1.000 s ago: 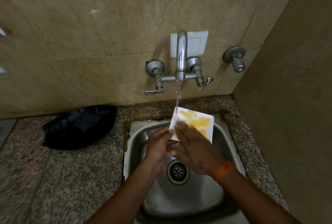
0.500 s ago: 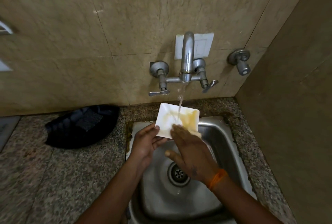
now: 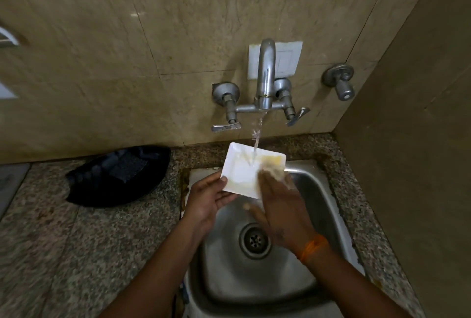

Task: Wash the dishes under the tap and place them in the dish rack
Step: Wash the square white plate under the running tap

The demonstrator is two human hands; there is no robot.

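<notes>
A small square white plate (image 3: 242, 169) with a yellow smear near its far right corner is tilted over the steel sink (image 3: 313, 190). Water runs from the wall tap (image 3: 266, 75) onto the plate's middle. My left hand (image 3: 209, 199) grips the plate's near left edge, thumb on top. My right hand (image 3: 283, 205) lies flat on the plate's right side, its fingers straight and blurred over the smear. An orange thread circles my right wrist.
A black dish rack (image 3: 119, 174) sits on the speckled granite counter (image 3: 89, 254) left of the sink. The drain (image 3: 254, 240) lies in the sink's middle. A wall stands close on the right. A second valve (image 3: 340, 83) juts from the tiled wall.
The plate has shifted left and up under the stream. Most of the yellow smear has washed off. My right hand has slid toward the plate's right corner.
</notes>
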